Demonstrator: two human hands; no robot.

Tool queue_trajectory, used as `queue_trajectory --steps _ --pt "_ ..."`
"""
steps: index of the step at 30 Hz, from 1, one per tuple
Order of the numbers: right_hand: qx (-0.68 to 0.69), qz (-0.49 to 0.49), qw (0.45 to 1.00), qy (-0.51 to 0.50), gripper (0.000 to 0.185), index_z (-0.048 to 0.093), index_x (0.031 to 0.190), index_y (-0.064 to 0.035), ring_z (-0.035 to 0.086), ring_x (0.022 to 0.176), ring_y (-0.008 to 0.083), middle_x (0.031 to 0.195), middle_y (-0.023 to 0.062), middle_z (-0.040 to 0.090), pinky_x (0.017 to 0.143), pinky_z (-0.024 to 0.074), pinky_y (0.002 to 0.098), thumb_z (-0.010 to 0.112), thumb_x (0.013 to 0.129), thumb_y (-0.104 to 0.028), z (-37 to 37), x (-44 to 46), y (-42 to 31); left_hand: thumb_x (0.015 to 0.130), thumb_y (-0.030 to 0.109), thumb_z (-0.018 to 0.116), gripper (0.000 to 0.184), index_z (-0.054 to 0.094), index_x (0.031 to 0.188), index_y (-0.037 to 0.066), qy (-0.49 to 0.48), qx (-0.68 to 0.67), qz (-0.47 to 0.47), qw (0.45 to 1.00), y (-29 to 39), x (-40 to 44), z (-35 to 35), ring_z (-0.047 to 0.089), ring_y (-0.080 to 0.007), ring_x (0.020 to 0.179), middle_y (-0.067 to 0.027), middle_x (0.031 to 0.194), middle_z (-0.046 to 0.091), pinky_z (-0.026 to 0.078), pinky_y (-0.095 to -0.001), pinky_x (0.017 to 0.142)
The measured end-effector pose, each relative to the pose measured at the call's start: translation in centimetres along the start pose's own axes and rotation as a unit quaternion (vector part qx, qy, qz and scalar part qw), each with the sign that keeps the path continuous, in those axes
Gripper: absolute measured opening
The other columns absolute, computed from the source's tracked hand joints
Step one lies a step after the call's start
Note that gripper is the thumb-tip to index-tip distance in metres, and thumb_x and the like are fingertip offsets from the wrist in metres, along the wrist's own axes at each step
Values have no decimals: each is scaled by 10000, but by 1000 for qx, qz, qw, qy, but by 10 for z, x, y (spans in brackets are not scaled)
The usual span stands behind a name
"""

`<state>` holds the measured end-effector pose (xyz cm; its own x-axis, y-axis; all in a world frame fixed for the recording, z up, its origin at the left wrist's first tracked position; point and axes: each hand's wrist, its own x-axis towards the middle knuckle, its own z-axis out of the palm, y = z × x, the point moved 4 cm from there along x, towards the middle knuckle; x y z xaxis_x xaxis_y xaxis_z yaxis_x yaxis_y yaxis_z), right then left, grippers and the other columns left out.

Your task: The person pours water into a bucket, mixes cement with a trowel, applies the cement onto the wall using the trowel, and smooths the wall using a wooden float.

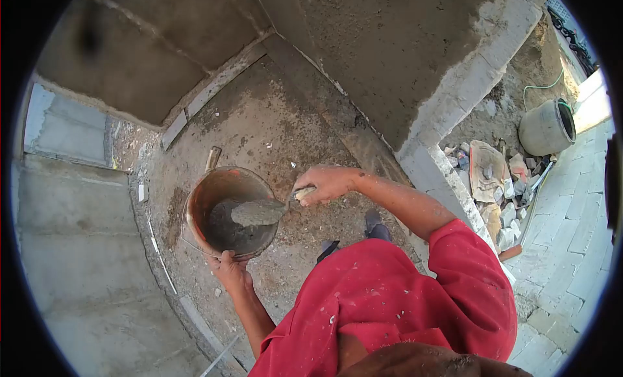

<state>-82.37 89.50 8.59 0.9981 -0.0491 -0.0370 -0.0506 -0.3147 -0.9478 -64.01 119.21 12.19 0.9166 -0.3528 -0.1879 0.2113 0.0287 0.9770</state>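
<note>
My left hand [232, 272] grips the near rim of an orange-brown bucket [196, 211], its inner wall smeared grey. Wet grey mortar [227, 231] lies in the bottom. In my right hand [324, 184] is the handle of a trowel [259, 213], with the blade over the bucket's opening and grey mortar heaped on it. A second handle [213, 158] sticks up at the bucket's far rim; what it belongs to is hidden.
Plastered walls [383, 52] rise ahead, with a block wall [78, 247] on the left. Rubble [513, 208] and a grey drum [542, 129] stand beyond a low wall edge [448, 182] at right. My feet [376, 226] are on the dirty floor [292, 130].
</note>
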Motion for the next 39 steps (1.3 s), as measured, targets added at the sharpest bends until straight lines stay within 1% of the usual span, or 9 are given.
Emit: queue_trajectory --steps 3,6,9,14,17,22,25,33,39 --pt "145 112 982 51 284 710 1030 -27 572 623 65 781 2 649 575 468 283 701 1001 -309 -109 -94 56 822 -54 492 691 419 1486 123 5 8 -55 998 -34 -4 23 734 -296 886 -143 1248 606 686 -435 606" --pt "-54 132 863 485 419 685 1255 -12 553 641 57 770 -22 591 552 450 249 688 1010 -352 -247 -239 10 817 -59 497 691 419 1480 118 -17 33 -87 996 -51 -12 41 727 -269 860 -135 1231 611 684 -414 611" --pt "-127 189 783 579 466 671 1350 -41 599 713 100 837 0 642 648 491 280 706 983 -326 -237 -317 -88 808 -63 499 708 416 1489 113 -24 41 -107 993 -72 -11 49 719 -245 846 -135 1234 609 681 -384 613" --pt "-270 197 854 400 486 606 1356 -84 648 1106 438 1235 184 705 976 515 485 691 889 -189 -146 -250 -106 805 -48 521 667 425 1453 75 -136 6 -78 988 -64 -21 112 723 -254 835 -134 1225 623 669 -390 590" --pt "-353 166 895 215 461 621 1348 -135 676 1116 382 1128 141 705 930 540 495 702 897 -193 -89 -190 -71 806 -59 513 689 427 1478 65 -204 -4 -40 978 -61 -27 123 707 -221 911 -115 1232 622 663 -355 620" --pt "-538 107 812 201 377 659 1242 -50 733 991 287 1045 102 703 774 585 437 693 878 -143 19 -85 -75 806 -74 510 693 462 1492 11 -304 36 67 950 -46 -56 142 645 -157 1026 -77 1242 612 581 -282 795" --pt "-561 44 814 144 392 638 1244 -53 738 958 292 1033 114 695 757 588 435 702 868 -143 62 -61 -109 787 -58 476 710 463 1498 -54 -295 47 76 951 -31 -46 114 578 -197 1238 -121 1385 570 439 -307 1088" --pt "-530 200 819 87 323 653 1187 -46 743 927 322 1018 150 699 744 588 453 688 878 -135 91 -28 -118 803 -51 498 657 498 1460 -41 -251 0 75 965 -9 -40 46 603 -186 1151 -99 1290 607 454 -299 1041" --pt "-652 123 698 269 180 760 999 -72 750 954 299 956 143 749 754 573 438 690 855 -153 74 -24 -166 807 -8 530 657 496 1460 -73 -229 80 182 953 7 -36 17 591 -220 1197 -139 1307 613 427 -316 1077"
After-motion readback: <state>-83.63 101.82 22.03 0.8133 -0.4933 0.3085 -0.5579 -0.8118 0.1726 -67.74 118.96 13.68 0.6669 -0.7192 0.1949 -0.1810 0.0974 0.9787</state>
